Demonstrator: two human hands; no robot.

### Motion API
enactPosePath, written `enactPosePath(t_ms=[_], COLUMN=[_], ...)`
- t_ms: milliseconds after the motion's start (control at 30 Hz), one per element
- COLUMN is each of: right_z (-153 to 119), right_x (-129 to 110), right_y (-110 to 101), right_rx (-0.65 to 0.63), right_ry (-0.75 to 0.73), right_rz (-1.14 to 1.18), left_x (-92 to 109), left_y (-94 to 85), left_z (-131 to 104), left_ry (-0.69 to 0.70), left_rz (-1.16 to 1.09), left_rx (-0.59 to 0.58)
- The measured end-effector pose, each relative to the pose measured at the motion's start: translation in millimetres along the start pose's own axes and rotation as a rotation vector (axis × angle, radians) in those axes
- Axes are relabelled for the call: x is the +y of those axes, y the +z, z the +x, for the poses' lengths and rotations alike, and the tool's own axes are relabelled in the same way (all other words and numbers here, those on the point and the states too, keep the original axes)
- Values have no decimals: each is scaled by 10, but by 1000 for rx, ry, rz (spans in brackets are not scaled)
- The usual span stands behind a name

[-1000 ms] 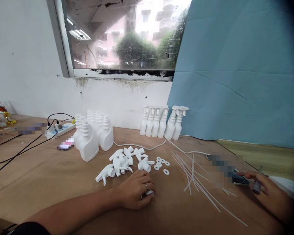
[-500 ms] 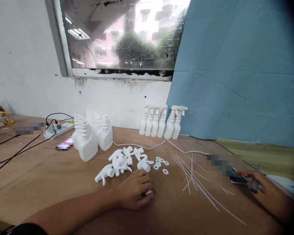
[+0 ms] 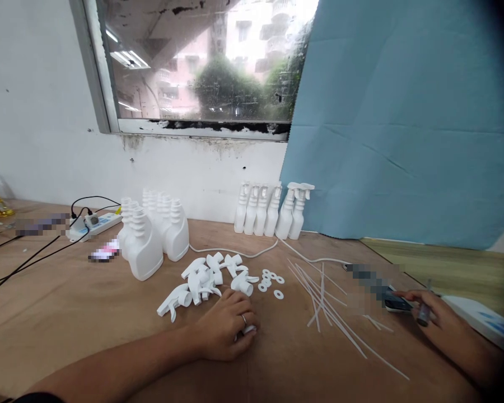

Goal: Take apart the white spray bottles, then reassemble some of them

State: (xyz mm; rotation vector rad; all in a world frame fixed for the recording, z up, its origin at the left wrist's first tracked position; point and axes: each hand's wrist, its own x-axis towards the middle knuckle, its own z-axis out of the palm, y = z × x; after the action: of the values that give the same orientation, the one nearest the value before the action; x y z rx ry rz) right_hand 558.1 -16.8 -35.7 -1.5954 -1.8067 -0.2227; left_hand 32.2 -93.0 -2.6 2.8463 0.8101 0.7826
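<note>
My left hand (image 3: pixel 231 324) rests on the table, fingers curled over a small white plastic piece (image 3: pixel 248 329) that is mostly hidden. Just beyond it lies a pile of white trigger spray heads (image 3: pixel 199 282). My right hand (image 3: pixel 443 322) is closed around a dark grey cylinder (image 3: pixel 423 314), while its index finger reaches to a phone (image 3: pixel 399 302) partly blurred out. White ring washers (image 3: pixel 279 294) and thin white dip tubes (image 3: pixel 340 316) lie between the two hands.
Open-necked white bottles (image 3: pixel 147 254) stand at the left, and bottles with spray heads (image 3: pixel 260 215) line the wall. A power strip (image 3: pixel 96 224) with black cables and a second phone (image 3: pixel 105 249) are farther left. A white cable (image 3: pixel 235 252) crosses behind the parts.
The view has turned slightly to the right, so everything sits a little farther left. Both hands keep nearly the same pose and place.
</note>
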Motion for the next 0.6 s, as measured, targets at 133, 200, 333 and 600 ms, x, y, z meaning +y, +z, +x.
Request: enactPosePath(t_ms=[133, 200, 333, 600], right_z=[0, -9, -20, -11], right_x=[59, 56, -23, -150], right_y=[2, 6, -14, -62], right_rx=[-5, -5, -24, -59], right_ry=[2, 13, 47, 58], right_rz=[56, 61, 65, 73], left_x=[1, 1, -16, -40], left_y=[-35, -52, -38, 35], left_z=[1, 7, 6, -11], left_ry=[-18, -45, -78, -91], left_rz=[25, 29, 26, -24], left_rx=[39, 51, 62, 132])
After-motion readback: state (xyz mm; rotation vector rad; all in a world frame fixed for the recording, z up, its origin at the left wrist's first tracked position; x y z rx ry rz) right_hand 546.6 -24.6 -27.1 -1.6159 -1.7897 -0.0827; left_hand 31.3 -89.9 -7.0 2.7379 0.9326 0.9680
